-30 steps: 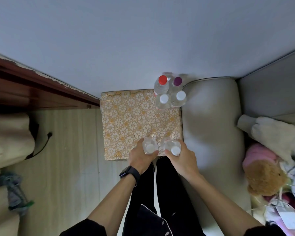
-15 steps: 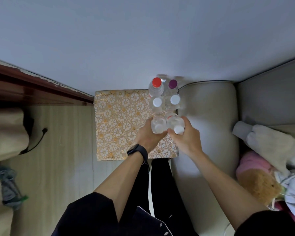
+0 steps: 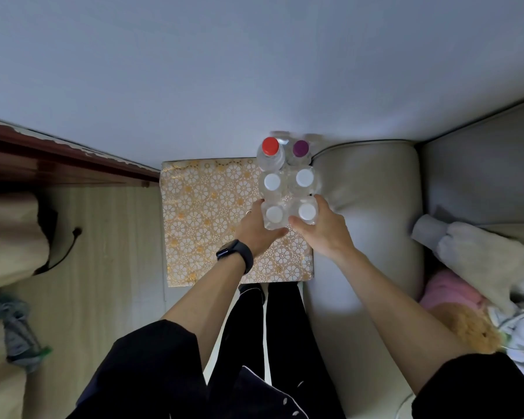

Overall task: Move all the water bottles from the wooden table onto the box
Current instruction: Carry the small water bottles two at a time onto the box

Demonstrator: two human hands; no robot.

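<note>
A box (image 3: 212,219) covered in gold flower-patterned paper stands on the floor against the wall. At its far right corner stand a red-capped bottle (image 3: 270,146), a purple-capped bottle (image 3: 300,148) and two white-capped bottles (image 3: 272,182) (image 3: 304,177). Just in front of them my left hand (image 3: 256,229) grips another white-capped bottle (image 3: 274,214), and my right hand (image 3: 322,229) grips one beside it (image 3: 307,211). Both held bottles are upright over the box's right side. Whether their bases touch the box is hidden.
A beige sofa arm (image 3: 366,207) runs along the box's right side, with soft toys (image 3: 472,297) beyond it. A dark wooden ledge (image 3: 58,158) lies far left over a pale wood floor (image 3: 103,252). My legs (image 3: 279,322) stand at the box's near edge.
Both hands carried their bottles from the box's near edge away from me, up to the group of bottles at the far right corner.
</note>
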